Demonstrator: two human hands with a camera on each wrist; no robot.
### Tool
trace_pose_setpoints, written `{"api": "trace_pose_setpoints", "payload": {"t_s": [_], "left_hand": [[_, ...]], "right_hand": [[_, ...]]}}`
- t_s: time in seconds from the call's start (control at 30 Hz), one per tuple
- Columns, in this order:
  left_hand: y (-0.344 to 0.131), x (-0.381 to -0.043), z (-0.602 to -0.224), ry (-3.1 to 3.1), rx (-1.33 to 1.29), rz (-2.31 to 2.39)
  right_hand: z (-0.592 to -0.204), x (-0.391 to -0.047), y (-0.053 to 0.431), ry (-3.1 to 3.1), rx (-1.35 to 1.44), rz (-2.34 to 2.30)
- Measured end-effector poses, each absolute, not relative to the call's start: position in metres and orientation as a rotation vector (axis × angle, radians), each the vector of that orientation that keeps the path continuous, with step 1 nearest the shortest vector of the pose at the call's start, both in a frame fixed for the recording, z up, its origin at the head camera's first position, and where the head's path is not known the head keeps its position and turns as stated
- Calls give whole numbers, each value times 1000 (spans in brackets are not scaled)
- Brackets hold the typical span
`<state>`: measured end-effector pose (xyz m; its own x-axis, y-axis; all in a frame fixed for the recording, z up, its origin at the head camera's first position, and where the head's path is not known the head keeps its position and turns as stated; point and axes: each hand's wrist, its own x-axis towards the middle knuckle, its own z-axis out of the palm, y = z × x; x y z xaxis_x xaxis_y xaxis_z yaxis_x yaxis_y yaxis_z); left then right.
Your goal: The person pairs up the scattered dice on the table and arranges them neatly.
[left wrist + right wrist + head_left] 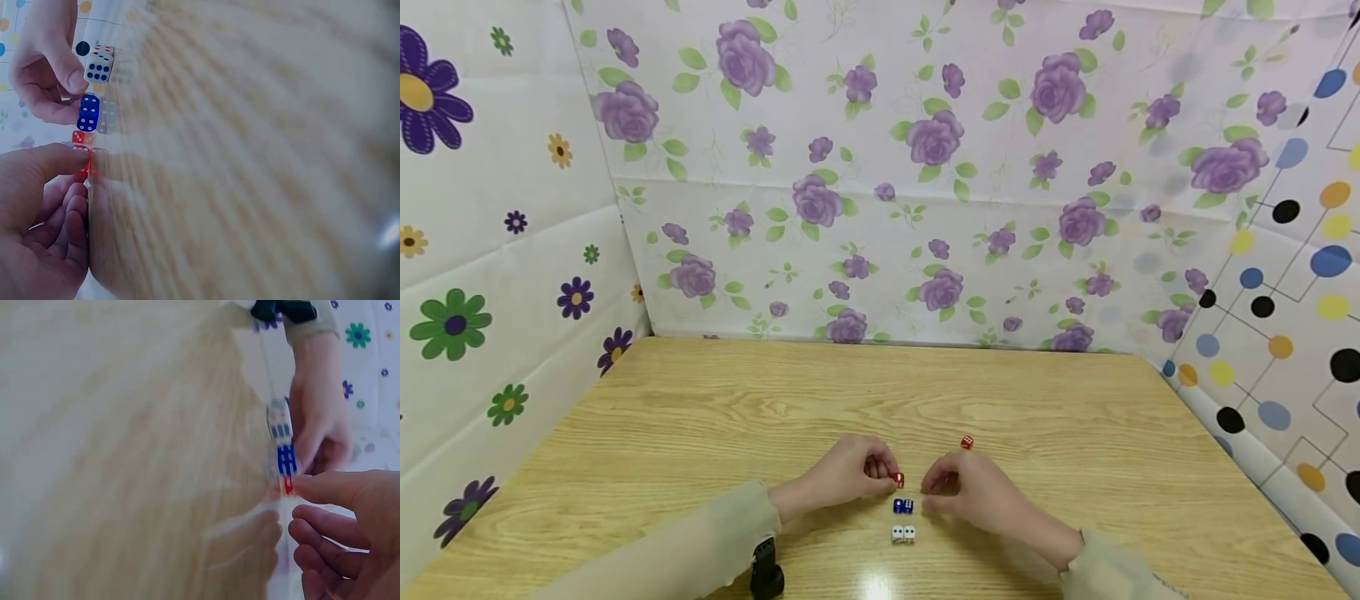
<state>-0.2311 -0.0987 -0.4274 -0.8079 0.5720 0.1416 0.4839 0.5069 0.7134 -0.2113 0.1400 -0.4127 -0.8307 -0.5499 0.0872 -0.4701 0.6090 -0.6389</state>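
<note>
My left hand (856, 471) holds a red die (898, 480) by its left side, between thumb and forefinger. In the left wrist view the thumb overlaps that die (81, 150). Just across a small gap, my right hand (973, 492) has its fingers loosely bent, thumb and forefinger apart with nothing between them. In front of the red die, two blue dice (903, 506) sit side by side. Nearer still is a pair of white dice (903, 534), also side by side. A second red die (967, 442) lies on the table beyond the right hand's knuckles.
The dice stand on a wood-grain table (737, 400), toward its near side. Patterned cloths hang behind the table (880, 250) and along both sides. A black band with a device (766, 571) is on the left wrist.
</note>
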Motion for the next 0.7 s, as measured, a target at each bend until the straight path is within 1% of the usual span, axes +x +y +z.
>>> {"api": "trace_pose_setpoints", "payload": {"t_s": [0.43,0.7], "left_hand": [[-98,-230,-426,2644,894,1140],[-98,-230,-426,2641,905,1138]], "right_hand": [[-409,-246,174,3061,-662,-983],[-413,-258,185,3122,-600,-893]]}}
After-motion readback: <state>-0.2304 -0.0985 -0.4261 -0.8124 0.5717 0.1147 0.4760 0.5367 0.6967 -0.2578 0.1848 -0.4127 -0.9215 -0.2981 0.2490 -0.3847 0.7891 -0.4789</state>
